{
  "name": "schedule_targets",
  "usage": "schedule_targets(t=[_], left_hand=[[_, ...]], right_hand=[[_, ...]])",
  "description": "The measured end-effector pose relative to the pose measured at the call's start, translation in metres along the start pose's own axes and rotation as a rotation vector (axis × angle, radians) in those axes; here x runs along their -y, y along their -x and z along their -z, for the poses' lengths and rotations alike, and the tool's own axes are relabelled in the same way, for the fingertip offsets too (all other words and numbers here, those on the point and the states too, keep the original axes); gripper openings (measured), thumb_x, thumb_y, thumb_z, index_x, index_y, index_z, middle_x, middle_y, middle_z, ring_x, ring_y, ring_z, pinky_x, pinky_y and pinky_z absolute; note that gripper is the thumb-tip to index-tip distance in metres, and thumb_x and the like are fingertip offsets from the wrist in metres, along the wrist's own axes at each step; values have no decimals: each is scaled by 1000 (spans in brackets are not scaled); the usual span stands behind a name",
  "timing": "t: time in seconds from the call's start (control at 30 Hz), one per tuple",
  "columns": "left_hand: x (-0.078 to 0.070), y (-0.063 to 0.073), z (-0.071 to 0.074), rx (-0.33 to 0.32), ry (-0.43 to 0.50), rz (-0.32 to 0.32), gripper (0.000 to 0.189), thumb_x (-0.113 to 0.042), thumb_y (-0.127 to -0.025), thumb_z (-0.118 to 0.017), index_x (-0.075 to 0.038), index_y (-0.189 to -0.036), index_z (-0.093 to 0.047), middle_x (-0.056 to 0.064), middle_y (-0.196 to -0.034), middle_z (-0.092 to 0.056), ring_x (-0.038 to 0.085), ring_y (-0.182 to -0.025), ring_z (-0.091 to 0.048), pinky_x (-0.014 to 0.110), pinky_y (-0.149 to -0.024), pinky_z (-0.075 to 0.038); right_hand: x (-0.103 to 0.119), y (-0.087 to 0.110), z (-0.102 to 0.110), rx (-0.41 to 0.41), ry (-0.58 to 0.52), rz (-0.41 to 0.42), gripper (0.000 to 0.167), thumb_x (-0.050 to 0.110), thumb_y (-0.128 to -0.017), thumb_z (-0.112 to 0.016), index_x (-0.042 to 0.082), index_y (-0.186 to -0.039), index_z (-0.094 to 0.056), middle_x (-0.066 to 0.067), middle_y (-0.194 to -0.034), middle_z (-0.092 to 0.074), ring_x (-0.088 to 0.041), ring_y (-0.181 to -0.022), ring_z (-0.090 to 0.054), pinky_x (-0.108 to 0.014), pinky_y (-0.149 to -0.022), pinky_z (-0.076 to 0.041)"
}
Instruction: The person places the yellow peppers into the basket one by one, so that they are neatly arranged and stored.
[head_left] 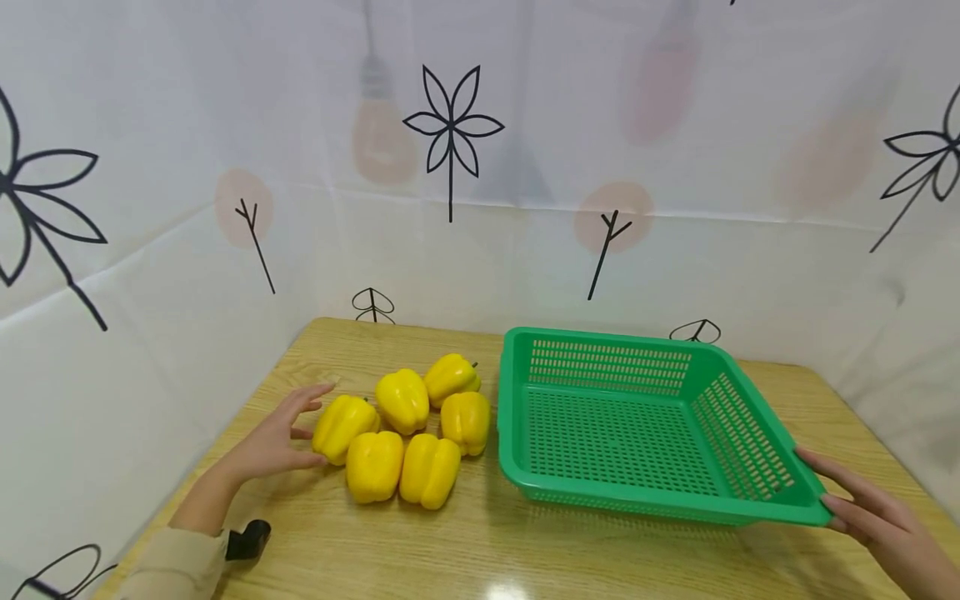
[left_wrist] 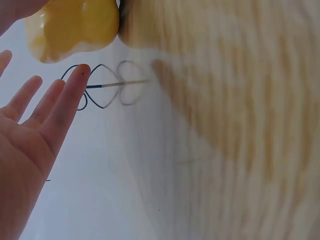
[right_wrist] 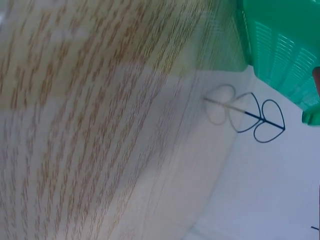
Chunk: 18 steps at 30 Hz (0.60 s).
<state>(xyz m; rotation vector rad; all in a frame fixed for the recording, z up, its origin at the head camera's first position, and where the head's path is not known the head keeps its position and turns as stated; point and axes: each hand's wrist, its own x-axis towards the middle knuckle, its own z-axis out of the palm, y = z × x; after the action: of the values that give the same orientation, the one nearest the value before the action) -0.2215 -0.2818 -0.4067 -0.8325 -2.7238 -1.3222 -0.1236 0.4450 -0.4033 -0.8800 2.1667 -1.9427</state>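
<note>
Several yellow bell peppers (head_left: 373,467) lie in a close group on the left half of the table. My left hand (head_left: 277,437) is beside the leftmost pepper (head_left: 345,427), fingers spread toward its far side and thumb by its near side. In the left wrist view, the left hand (left_wrist: 37,117) has extended fingers below a pepper (left_wrist: 75,27). A green plastic basket (head_left: 611,490) with slotted walls stands right of the peppers, with nothing in it. My right hand (head_left: 881,521) holds its near right corner by the rim. The right wrist view catches the basket's wall (right_wrist: 280,55).
The wood-grain table (head_left: 420,554) carries everything. A white sheet with printed flowers (head_left: 450,267) hangs behind and at both sides. A black object (head_left: 249,540) sits at the left wrist, by the beige sleeve (head_left: 176,567).
</note>
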Motion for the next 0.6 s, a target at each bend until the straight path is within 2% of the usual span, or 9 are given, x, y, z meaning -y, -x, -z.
schedule_targets(t=[0.1, 0.3, 0.6], left_hand=[[0, -1, -1, 8, -7, -5, 95, -13, -70, -83, -18, -146, -26, 15, -145, -20, 47, -123, -32, 40, -81, -51], [0, -4, -4, 20, -28, 1, 94, -17, -70, -83, -19, -145, -28, 14, -145, -23, 45, -122, -34, 36, -80, -50], [-1, -5, -6, 34, -39, 6, 81, -12, -71, -81, -14, -139, -37, 14, -137, -33, 40, -119, -36, 31, -78, -51]], right_hand=[[0, 0, 0, 21, -35, 16, 63, -18, -94, -12, 11, -149, -17, 17, -143, -34, -11, -109, -56, -27, -80, -51], [0, 2, -1, 6, 8, 3, 60, -18, -95, -14, 7, -149, -14, 18, -143, -34, -10, -108, -57, -27, -79, -51], [-2, 2, 0, 1, 14, 11, 61, -18, -94, -14, 8, -149, -14, 18, -143, -33, -11, -106, -58, -28, -78, -52]])
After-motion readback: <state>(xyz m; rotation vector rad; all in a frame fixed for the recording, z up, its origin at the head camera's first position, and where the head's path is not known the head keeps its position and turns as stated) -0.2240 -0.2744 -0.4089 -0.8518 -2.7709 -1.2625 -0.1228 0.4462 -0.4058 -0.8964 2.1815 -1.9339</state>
